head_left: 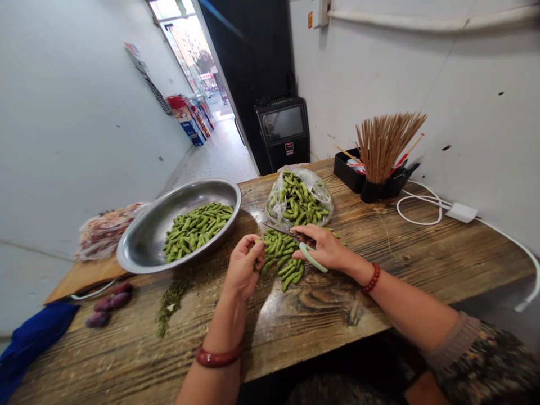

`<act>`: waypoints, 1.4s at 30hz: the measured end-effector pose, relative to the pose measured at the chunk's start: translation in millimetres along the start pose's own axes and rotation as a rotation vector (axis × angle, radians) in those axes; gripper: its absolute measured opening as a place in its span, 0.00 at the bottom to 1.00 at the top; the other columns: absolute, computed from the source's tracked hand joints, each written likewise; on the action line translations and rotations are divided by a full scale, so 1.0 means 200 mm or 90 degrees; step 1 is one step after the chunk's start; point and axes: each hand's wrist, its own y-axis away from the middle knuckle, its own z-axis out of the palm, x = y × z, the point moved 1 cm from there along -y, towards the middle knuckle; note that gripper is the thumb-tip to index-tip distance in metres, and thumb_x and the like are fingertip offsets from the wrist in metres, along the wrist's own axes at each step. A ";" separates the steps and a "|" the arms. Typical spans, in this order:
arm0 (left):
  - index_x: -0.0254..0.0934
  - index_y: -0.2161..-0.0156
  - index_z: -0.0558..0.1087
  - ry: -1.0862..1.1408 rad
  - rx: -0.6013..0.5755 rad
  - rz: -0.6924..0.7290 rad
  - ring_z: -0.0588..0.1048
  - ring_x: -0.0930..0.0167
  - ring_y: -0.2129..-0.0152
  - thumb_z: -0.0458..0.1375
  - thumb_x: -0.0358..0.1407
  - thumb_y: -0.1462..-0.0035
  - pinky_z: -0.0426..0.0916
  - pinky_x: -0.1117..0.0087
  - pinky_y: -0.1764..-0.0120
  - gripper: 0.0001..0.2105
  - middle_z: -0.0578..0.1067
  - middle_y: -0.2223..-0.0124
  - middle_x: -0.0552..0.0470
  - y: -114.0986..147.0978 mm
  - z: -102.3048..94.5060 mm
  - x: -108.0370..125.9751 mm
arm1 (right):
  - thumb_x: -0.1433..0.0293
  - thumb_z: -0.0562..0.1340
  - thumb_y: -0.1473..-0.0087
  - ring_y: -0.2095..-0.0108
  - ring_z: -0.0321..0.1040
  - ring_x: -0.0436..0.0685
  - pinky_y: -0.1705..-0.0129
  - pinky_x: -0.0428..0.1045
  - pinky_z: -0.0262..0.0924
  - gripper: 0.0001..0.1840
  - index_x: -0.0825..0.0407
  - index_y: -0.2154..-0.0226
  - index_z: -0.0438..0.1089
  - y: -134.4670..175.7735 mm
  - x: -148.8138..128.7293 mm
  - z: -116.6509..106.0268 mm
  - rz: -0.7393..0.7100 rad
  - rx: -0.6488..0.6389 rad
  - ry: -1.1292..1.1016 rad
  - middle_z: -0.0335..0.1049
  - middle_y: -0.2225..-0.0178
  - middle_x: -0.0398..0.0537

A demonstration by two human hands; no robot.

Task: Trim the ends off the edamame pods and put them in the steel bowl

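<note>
My right hand [323,247] grips a pair of scissors [313,259] with pale green handles, its blades pointing left over a heap of edamame pods [280,250]. Just left of that heap, my left hand [245,261] is closed in a pinch around an edamame pod, mostly hidden by the fingers. Behind the scissors stands a clear plastic bag [327,197] with more green pods in it. A wide metal basin [143,239], left of my hands, also holds pods. Small green trimmings [171,301] lie on the table in front of the basin.
At the left are a bag of pinkish food [107,228] on a wooden board [84,278], several purple-red vegetables [120,299] and blue cloth [37,334]. Back right on the wooden table [422,242] stand a black organiser [348,171] with skewers [386,146] and a white cable [500,225].
</note>
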 end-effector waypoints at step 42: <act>0.35 0.72 0.72 -0.483 -0.036 0.052 0.61 0.76 0.82 0.61 0.38 0.52 0.53 0.74 0.78 0.07 0.66 0.78 0.57 -0.04 -0.09 0.02 | 0.62 0.69 0.53 0.70 0.66 0.51 0.65 0.47 0.63 0.27 0.54 0.51 0.70 0.01 0.01 -0.01 -0.023 0.003 -0.002 0.72 0.64 0.50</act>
